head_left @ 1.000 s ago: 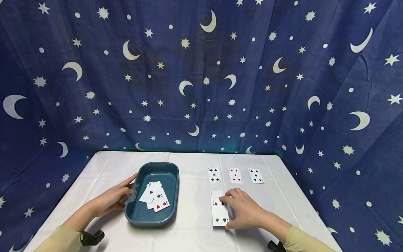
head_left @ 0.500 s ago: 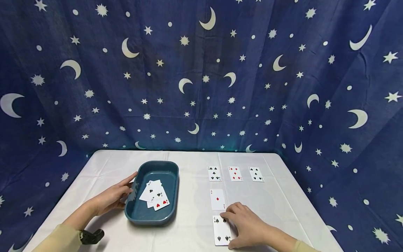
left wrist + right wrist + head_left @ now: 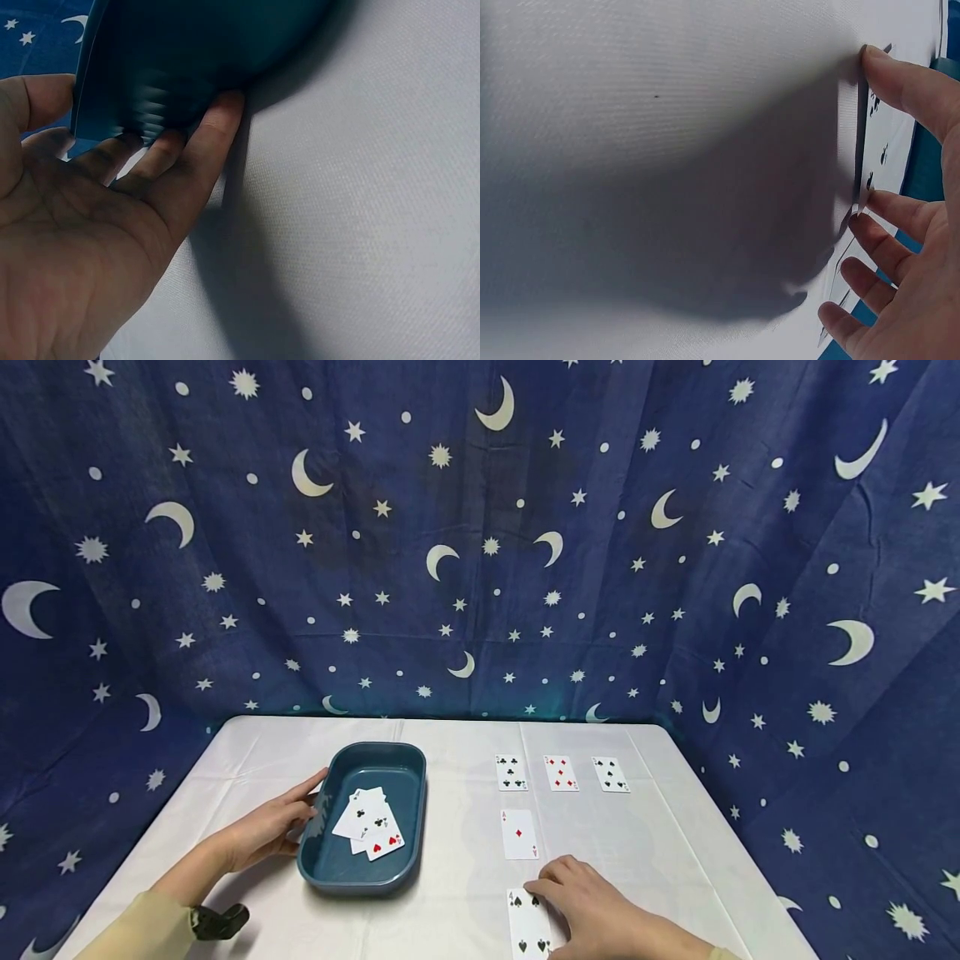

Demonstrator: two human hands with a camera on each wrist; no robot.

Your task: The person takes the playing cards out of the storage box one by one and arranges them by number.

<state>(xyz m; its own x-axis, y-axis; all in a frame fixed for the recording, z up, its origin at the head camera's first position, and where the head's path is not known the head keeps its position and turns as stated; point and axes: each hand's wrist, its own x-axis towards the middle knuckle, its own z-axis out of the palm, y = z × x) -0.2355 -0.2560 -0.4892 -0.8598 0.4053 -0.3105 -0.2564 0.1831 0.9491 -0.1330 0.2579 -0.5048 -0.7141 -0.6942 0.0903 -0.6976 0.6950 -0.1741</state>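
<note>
My right hand (image 3: 596, 910) pinches a four of spades (image 3: 527, 922) by its edges, close over the front of the table. In the right wrist view, thumb and fingertips grip opposite ends of this card (image 3: 881, 150), and a strip of shadow runs along its side. Just beyond it an ace of diamonds (image 3: 519, 847) lies face up. My left hand (image 3: 266, 831) rests against the left side of a dark teal dish (image 3: 311, 852). Fairly straight fingers touch the dish's outer wall (image 3: 195, 52) in the left wrist view. Several overlapping clubs and hearts cards (image 3: 371, 822) lie inside.
Three face-up cards form a row at the back right: clubs (image 3: 512, 772), diamonds (image 3: 561, 773) and a black suit (image 3: 611, 774). A white cloth (image 3: 457, 827) covers the table. Behind it hangs a dark blue curtain (image 3: 480, 485) with moons and stars.
My right hand has drawn the four of spades toward me, off the ace of diamonds it overlapped, so the ace now shows fully. The left hand and dish stay put.
</note>
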